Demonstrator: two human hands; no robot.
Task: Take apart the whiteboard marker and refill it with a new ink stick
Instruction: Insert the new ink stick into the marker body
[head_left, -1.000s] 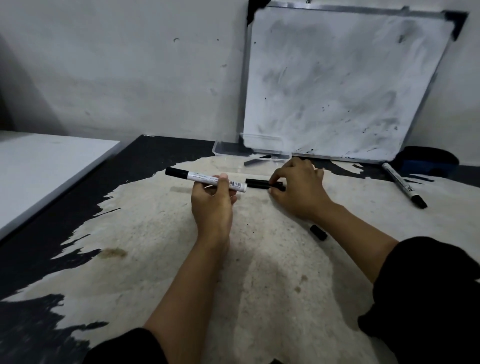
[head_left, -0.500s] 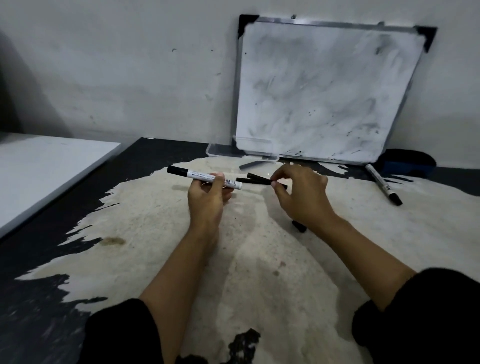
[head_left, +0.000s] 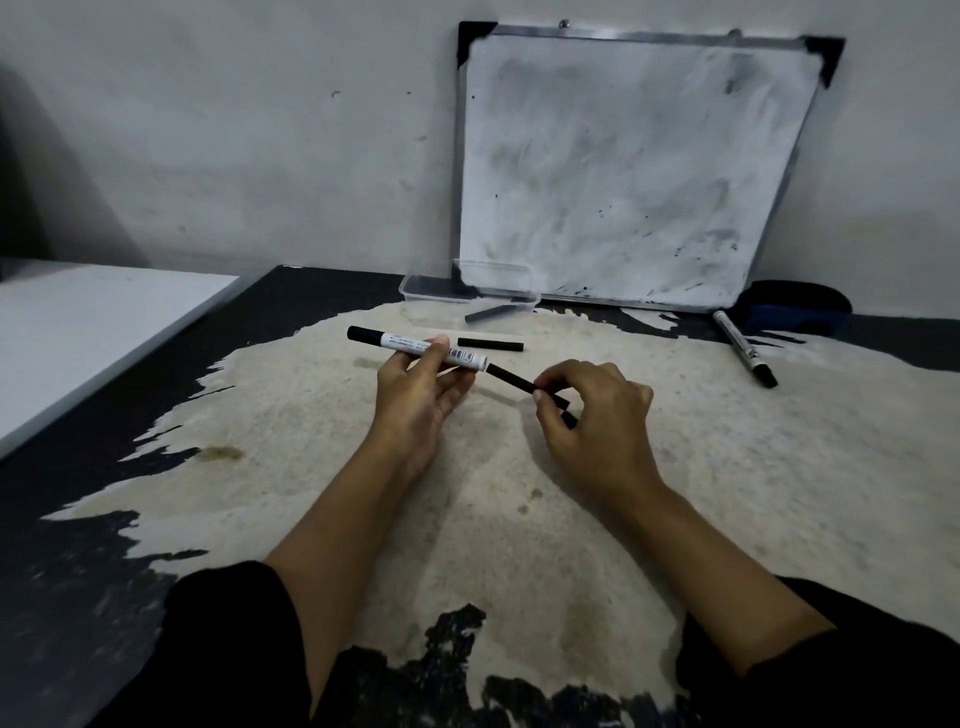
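the right hand (head_left: 597, 415) has pulled back from the far stick and is now bringing a black ink stick (head_left: 511, 378) to the open end of the marker barrel (head_left: 415, 349); the stick's tip is touching or just inside that end, i cannot tell which. its thumb and fingers are pinching the stick's other end, with a small black piece (head_left: 570, 419) showing just under them. the left hand (head_left: 418, 389) is holding the white barrel between thumb and fingers, palm half open. the barrel's label has small print and a barcode, too tiny to read. a second black stick (head_left: 491, 343) is lying on the worn table (head_left: 727, 467) just past the hands. farther back, a grey stick (head_left: 491, 313) is lying by a clear box (head_left: 431, 288). another marker (head_left: 744, 354) is lying off to the right. a smudged whiteboard (head_left: 623, 171) is leaning on the wall.
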